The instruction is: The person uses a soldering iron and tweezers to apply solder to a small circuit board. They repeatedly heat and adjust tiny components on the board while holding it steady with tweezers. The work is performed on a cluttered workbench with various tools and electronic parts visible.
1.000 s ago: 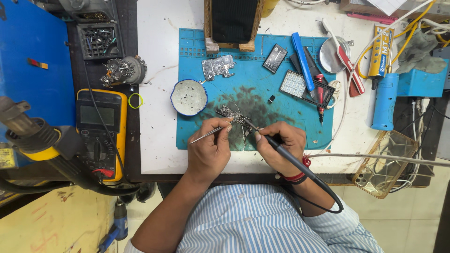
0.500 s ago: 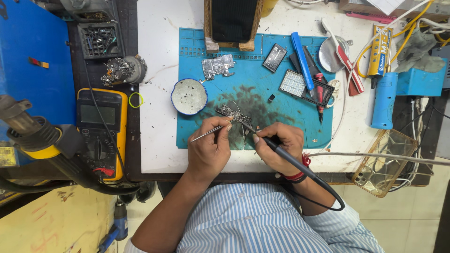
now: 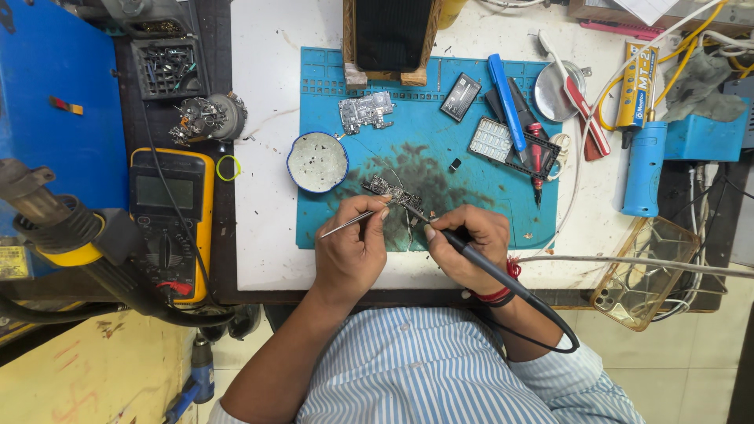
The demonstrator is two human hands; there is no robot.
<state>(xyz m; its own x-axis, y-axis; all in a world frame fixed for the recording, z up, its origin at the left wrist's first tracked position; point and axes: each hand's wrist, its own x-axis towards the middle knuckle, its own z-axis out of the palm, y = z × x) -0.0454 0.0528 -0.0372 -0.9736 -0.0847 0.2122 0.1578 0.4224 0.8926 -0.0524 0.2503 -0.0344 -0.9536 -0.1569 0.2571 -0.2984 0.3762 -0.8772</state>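
Shirt (image 3: 428,369) w/ thin blue-and-white vertical stripes, long sleeves pushed up approx. to the elbows, so both forearms are bare. Left hand (image 3: 351,253) wears nothing: no ring, no band, no glove. Right hand (image 3: 470,247) has a red thread band plus a dark band (image 3: 496,295) round the wrist, just above the rolled cuff.

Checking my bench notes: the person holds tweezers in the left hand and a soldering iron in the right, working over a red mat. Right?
Not quite: the mat is blue, as the head view shows. The left hand does hold tweezers, and the right hand a soldering iron.
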